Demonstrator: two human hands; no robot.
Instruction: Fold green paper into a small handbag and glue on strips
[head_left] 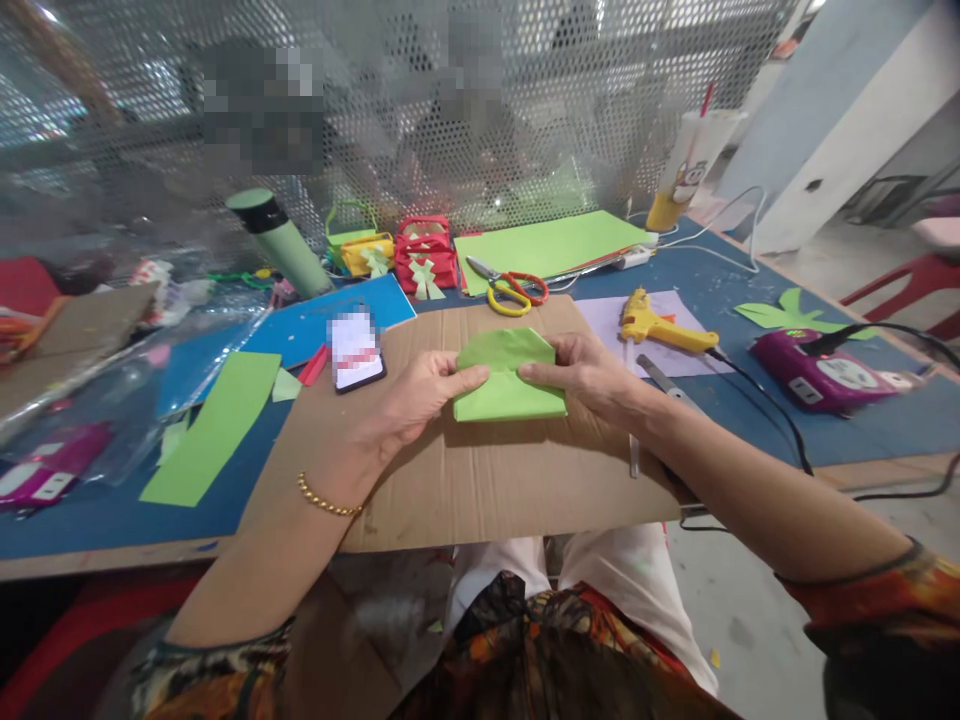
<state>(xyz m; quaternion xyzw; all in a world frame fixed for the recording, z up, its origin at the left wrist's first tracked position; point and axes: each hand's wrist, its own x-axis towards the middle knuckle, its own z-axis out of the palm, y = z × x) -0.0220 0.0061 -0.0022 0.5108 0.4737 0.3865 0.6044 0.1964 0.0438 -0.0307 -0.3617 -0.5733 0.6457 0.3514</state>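
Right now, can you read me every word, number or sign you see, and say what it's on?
No text can be read.
Black-edged rectangular phone: screen too blurred.
Tall translucent plastic cup: cartoon print, no lettering I can make out.
Magenta plastic box at the right: marks too small.

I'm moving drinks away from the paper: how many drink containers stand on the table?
2: a green flask, back left, and a plastic cup with a red straw, back right. Others may be hidden.
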